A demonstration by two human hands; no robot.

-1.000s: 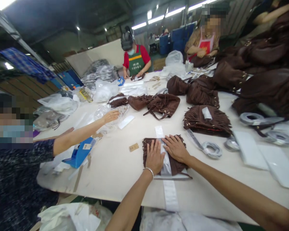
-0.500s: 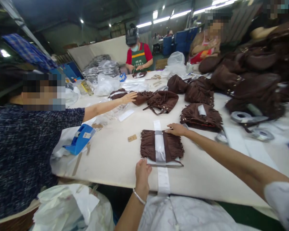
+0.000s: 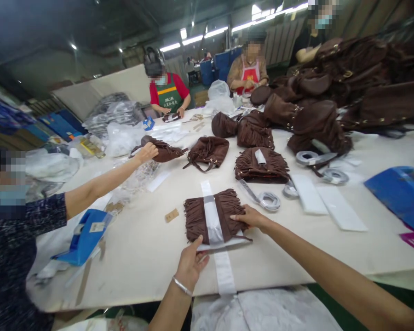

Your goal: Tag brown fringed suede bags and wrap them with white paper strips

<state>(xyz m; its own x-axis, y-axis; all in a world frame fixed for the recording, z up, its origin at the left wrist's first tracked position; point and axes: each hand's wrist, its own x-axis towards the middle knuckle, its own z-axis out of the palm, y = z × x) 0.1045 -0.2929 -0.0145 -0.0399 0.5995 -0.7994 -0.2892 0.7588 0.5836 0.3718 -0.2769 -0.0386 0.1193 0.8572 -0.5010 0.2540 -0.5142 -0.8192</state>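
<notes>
A folded brown fringed handbag lies on the table in front of me, with a band of white paper across its middle. The paper strip also runs out beneath the bag toward the table's near edge. At the bag's right side, my right hand is closed on the fringe, thumb on top. My left hand grips the lower left edge, its thumb on the bag and its other fingers curled below. White sheet material pokes out under the bag's near edge. A small tan tag lies left of it.
Behind are another folded fringed bag, grey strap rolls and a big pile of brown bags. White foam strips and blue tape dispensers flank me. A co-worker's hand holds a bag at left.
The view has turned right. My right hand has slid from the bag's top corner down its right side, and my left thumb now rests on the bag. The co-worker has grasped a bag.
</notes>
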